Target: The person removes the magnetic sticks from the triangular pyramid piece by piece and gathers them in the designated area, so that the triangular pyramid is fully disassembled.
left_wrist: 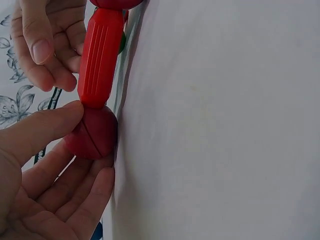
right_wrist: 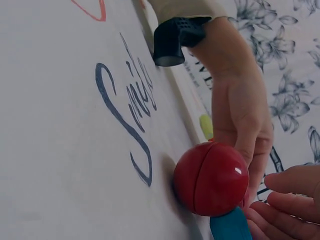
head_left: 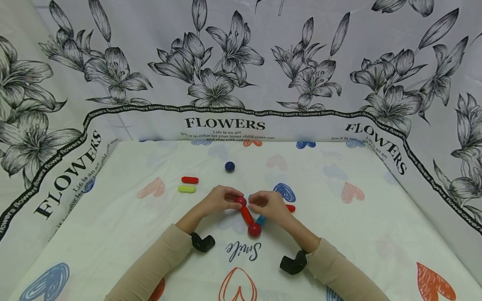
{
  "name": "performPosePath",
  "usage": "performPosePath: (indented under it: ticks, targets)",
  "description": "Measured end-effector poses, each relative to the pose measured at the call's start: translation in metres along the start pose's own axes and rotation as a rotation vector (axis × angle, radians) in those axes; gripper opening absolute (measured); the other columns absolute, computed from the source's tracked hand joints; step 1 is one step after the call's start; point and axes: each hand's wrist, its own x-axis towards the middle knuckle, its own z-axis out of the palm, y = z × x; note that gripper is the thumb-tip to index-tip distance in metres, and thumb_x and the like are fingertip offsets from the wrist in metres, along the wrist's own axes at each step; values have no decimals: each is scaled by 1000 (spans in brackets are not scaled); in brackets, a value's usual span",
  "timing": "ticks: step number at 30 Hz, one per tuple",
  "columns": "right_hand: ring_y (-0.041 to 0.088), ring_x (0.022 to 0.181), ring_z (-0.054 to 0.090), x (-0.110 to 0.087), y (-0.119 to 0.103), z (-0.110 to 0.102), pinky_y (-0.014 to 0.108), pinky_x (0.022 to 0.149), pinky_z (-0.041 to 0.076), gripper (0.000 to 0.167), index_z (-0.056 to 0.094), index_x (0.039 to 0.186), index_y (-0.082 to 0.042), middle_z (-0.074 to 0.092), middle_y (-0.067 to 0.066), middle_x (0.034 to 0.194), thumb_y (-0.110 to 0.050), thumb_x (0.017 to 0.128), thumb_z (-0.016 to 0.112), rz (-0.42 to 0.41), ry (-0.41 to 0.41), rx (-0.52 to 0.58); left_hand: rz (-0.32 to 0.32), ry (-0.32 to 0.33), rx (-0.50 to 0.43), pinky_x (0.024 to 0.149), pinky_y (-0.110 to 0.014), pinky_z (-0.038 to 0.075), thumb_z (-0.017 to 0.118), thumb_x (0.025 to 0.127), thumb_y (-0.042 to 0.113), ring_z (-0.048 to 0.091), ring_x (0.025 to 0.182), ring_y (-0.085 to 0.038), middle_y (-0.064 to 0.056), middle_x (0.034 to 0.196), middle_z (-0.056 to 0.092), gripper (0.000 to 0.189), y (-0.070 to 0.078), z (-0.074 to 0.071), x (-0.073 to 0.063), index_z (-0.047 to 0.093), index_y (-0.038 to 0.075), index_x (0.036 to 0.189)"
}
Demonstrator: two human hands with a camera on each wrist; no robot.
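My left hand (head_left: 220, 198) pinches a red ball (left_wrist: 91, 132) between thumb and fingers. From that ball a ridged red rod (left_wrist: 101, 57) runs to a second red ball (right_wrist: 211, 178), which lies nearest me on the cloth. A blue rod (right_wrist: 230, 225) also joins this nearer ball, so the two rods form a V. My right hand (head_left: 272, 207) hovers over the blue rod, its fingers loosely bent and apart from the red ball in the left hand. Beyond the right hand, the end of another red rod (head_left: 290, 207) shows; the hand hides the rest.
A dark blue ball (head_left: 229, 167) sits farther back. To the left lie a loose red rod (head_left: 190, 180) and a yellow-green rod (head_left: 186, 189). A heart-printed white cloth (head_left: 320, 267) covers the table, and a flower-printed curtain (head_left: 301, 125) stands behind it.
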Motion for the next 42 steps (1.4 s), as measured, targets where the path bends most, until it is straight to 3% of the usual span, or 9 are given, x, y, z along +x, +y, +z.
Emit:
performPosePath:
  ticks: [7,14,27,42]
  targets:
    - [20,82,70,-3,-4,8,21,74,59,20,71,101,-1,74,15,94,-13,86,71,2,-10,-27,-14,5,-2,97,-36,55,74,84,15,68,104,-21,-14,115,71,37,0,1,1,67,4,119]
    - [23,83,71,-4,-9,12,25,74,60,21,71,102,0,74,16,96,-11,84,73,4,-17,-52,15,-2,15,96,-36,55,74,84,16,68,105,-22,-15,116,71,37,-1,0,1,67,4,119]
    - [16,78,69,-2,-11,22,24,72,60,23,73,99,-3,75,10,89,-14,79,78,61,12,-119,6,6,7,96,-36,55,74,84,17,68,105,-23,-15,115,71,38,-2,0,1,67,4,118]
    - [15,78,69,-2,-12,20,23,71,60,23,74,99,-4,75,10,88,-15,79,79,42,-3,-129,12,0,11,96,-36,55,74,84,16,68,104,-23,-15,115,71,38,-1,-1,1,67,4,119]
